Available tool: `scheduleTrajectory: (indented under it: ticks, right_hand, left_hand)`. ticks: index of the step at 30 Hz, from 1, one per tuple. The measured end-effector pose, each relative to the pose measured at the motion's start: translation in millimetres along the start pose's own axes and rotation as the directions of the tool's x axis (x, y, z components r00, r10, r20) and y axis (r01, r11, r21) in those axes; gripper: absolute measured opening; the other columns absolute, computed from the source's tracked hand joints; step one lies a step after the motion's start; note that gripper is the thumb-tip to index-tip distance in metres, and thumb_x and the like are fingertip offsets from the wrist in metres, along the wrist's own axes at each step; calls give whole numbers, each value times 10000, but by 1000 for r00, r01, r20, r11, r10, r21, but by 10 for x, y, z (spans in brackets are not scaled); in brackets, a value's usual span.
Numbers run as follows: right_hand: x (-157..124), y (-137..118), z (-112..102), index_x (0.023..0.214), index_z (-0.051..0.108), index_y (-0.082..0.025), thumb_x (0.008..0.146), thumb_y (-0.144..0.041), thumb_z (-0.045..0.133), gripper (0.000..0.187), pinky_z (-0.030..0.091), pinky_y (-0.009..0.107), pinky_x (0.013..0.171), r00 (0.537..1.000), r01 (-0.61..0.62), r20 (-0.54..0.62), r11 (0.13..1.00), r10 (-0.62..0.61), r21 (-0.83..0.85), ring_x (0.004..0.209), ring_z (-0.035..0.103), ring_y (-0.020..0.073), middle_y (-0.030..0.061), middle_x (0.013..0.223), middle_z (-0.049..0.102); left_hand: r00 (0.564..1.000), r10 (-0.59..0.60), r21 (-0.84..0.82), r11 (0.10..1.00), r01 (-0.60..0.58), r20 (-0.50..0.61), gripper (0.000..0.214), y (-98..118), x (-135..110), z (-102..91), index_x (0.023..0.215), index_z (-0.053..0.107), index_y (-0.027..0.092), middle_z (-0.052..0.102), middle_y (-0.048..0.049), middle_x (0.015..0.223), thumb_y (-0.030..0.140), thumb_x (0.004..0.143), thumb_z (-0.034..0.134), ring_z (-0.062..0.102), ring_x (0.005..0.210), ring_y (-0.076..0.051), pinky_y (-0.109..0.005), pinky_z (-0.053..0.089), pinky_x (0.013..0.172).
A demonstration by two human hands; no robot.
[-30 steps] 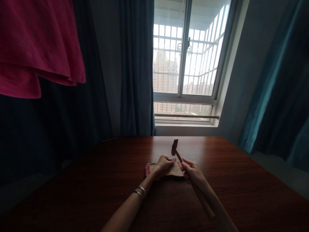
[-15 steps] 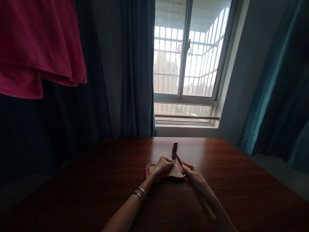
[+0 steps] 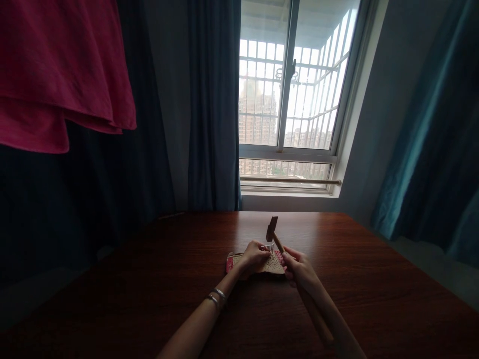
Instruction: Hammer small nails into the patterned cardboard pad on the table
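Note:
My right hand (image 3: 298, 267) is wrapped round the wooden handle of a hammer (image 3: 272, 230). The hammer's head hangs in the air just above a row of thin, nail-like metal pins (image 3: 269, 247). These several pins stand upright at the far side of a flat, pale piece with dark dots and pink ends (image 3: 271, 265), which lies on the table. My left hand (image 3: 256, 253) rests on this piece, its fingers pinched together beside the pins. What those fingertips hold is too small and partly hidden to make out.
The brown wooden table (image 3: 168, 284) reaches to the wall below a barred window (image 3: 286, 99). Dark blue curtains (image 3: 213, 109) hang on both sides. A pink cloth (image 3: 67, 75) hangs at the upper left.
The hammer's head has risen slightly away from the pins and tilted to the right. My left hand stays in nearly the same place on the dotted piece.

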State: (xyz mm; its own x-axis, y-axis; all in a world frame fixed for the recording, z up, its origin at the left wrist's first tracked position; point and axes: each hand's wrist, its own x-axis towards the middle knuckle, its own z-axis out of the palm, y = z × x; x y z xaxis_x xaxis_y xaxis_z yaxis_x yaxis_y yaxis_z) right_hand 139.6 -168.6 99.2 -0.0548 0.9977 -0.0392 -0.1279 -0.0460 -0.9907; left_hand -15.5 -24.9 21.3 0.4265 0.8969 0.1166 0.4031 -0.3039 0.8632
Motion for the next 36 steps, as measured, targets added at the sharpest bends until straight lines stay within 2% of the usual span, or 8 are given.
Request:
scheduleTrajectory:
  ticks: [6, 8, 12, 15, 22, 29, 36]
  right_hand:
    - [-32, 12, -18, 1155, 518, -145, 719, -442, 594, 533, 282, 154, 263, 1000, -6, 4, 1000, 6, 0, 351, 368, 35, -55, 619, 459]
    - [-51, 6, -28, 1154, 522, -140, 723, -438, 590, 528, 291, 155, 264, 1000, 8, 4, 1000, -8, -6, 351, 364, 34, -55, 618, 455]
    - [-81, -33, -34, 1162, 517, -133, 722, -430, 583, 535, 295, 155, 262, 1000, 24, -2, 1000, -24, 0, 348, 351, 31, -58, 613, 449]
    - [-71, -31, -35, 1152, 518, -134, 727, -424, 574, 517, 287, 150, 260, 1000, 19, -5, 1000, -19, 3, 354, 354, 31, -54, 624, 453]
    - [1, 90, -39, 1132, 536, -156, 753, -445, 546, 476, 278, 150, 258, 1000, 20, 13, 999, -20, -40, 354, 359, 28, -50, 657, 455]
    - [-10, 65, 30, 1176, 524, -155, 733, -439, 555, 527, 274, 162, 256, 1000, 5, -9, 999, -5, -41, 338, 374, 35, -48, 656, 466]
    - [15, 77, 62, 1193, 535, -168, 748, -423, 530, 513, 300, 174, 256, 1000, 7, -10, 994, -8, -114, 340, 411, 48, -38, 666, 486]
  left_hand:
    - [985, 85, -38, 996, -80, 149, 414, 93, -36, -243, 895, 724, 94, 687, -62, 774, 377, 594, 687, 579, 689, -177, -230, 391, 581]
    - [986, 89, -14, 996, -88, 139, 464, 102, -56, -340, 940, 720, 101, 696, -80, 826, 388, 575, 708, 595, 722, -191, -243, 411, 610]
    - [993, 90, 103, 990, -97, 71, 452, 74, -93, -434, 867, 737, 99, 699, -97, 825, 434, 566, 717, 597, 713, -194, -250, 407, 601]
    - [994, 85, 144, 985, -94, 69, 414, 29, -88, -375, 831, 741, 97, 695, -86, 788, 428, 586, 706, 582, 689, -180, -235, 386, 575]
    - [996, 89, 183, 979, -86, -10, 349, -19, -56, -188, 729, 739, 81, 658, -51, 658, 413, 657, 657, 510, 615, -142, -216, 323, 539]
    - [985, 168, 181, 971, -157, -45, 315, -56, -79, -154, 758, 744, 100, 664, -55, 691, 388, 717, 623, 510, 612, -134, -217, 325, 548]
    - [984, 176, 168, 971, -170, -19, 334, -111, -46, -135, 721, 738, 95, 648, -48, 651, 399, 742, 602, 494, 588, -128, -217, 323, 548]
